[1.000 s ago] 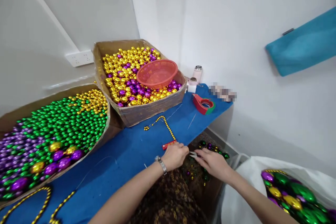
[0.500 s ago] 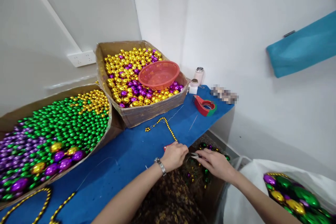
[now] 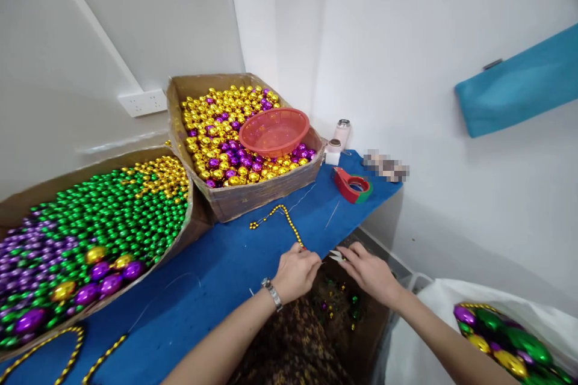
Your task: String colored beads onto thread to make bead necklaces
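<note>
My left hand [image 3: 297, 272], with a metal-banded watch [image 3: 271, 293] on its wrist, is closed in a pinch at the front edge of the blue-covered table. A string of gold beads [image 3: 290, 221] runs from the tabletop up to its fingers. A bit of something red peeks out behind those fingers; most of it is hidden. Just to the right, my right hand [image 3: 371, 272] grips thread snips [image 3: 336, 255], their pale blades spread and pointing at my left fingertips. The blades are apart from the left hand. Any thread between the two hands is too thin to make out.
A box [image 3: 264, 200] of gold and purple beads carries a red plastic bowl [image 3: 274, 132]. Left of it stands a box [image 3: 192, 204] of green, purple and gold beads. A tape dispenser [image 3: 347, 183] lies at right. A white bag [image 3: 419, 319] holds big beads.
My hands have drawn slightly apart, the left moving a little down and left. The snips now stand clear of the left fingers. The red bit shows less and farther right.
</note>
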The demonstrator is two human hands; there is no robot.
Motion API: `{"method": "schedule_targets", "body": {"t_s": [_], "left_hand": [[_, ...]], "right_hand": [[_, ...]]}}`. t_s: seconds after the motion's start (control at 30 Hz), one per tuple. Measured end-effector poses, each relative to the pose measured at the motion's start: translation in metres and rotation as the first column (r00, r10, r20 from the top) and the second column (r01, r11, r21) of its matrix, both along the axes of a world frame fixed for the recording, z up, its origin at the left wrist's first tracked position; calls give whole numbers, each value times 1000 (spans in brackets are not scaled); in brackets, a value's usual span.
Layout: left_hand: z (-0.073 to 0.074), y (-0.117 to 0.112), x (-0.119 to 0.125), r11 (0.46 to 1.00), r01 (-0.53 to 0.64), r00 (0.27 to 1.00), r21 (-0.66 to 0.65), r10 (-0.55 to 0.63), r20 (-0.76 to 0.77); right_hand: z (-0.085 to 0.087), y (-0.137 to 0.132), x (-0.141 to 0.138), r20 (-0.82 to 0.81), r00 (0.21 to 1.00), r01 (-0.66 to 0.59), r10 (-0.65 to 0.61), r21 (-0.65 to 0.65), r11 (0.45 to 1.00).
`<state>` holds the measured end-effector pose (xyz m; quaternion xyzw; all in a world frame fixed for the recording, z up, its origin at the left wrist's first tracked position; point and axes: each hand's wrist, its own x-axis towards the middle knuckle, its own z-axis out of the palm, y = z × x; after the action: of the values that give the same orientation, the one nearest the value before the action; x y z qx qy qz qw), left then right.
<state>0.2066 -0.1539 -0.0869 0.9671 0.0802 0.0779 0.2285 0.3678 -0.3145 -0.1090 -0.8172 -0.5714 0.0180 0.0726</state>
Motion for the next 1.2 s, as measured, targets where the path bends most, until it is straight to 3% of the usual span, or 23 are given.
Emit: {"method": "schedule_targets", "body": {"t_s": [0.1, 0.17, 0.3, 0.4, 0.67, 0.87, 1.0, 1.13, 1.2], "left_hand": [[11, 11, -11, 989, -66, 990, -129, 81, 113], [19, 24, -21, 953, -127, 965, -276, 183, 189], [33, 53, -45, 753, -243, 854, -612, 465, 232], [38, 64, -63, 619, -254, 781, -743, 585, 220], [26, 50, -84, 352, -221, 729, -910, 679, 86], [30, 33, -86, 131, -147, 725, -980, 689, -17], [30, 25, -88, 84, -120, 706, -989, 708, -25], [25, 22, -91, 118, -137, 671, -984, 742, -4], [23, 21, -92, 142, -169, 660, -975, 751, -5]], "right_hand": [[0, 28, 5, 44, 999, 3, -3, 11, 1000], [-2, 50, 4, 78, 997, 7, -8, 11, 1000], [-7, 83, -4, 143, 990, 9, -7, -16, 1000], [-9, 92, -1, 181, 983, 0, 10, -56, 998], [-1, 85, 52, 290, 948, -94, 134, -147, 985], [7, 90, 53, 241, 944, -211, 227, -90, 973], [25, 96, 12, 146, 963, -239, 226, 82, 967], [52, 89, -54, -9, 946, -312, 324, 244, 918], [65, 85, -81, -175, 904, -306, 391, 374, 875]]}}
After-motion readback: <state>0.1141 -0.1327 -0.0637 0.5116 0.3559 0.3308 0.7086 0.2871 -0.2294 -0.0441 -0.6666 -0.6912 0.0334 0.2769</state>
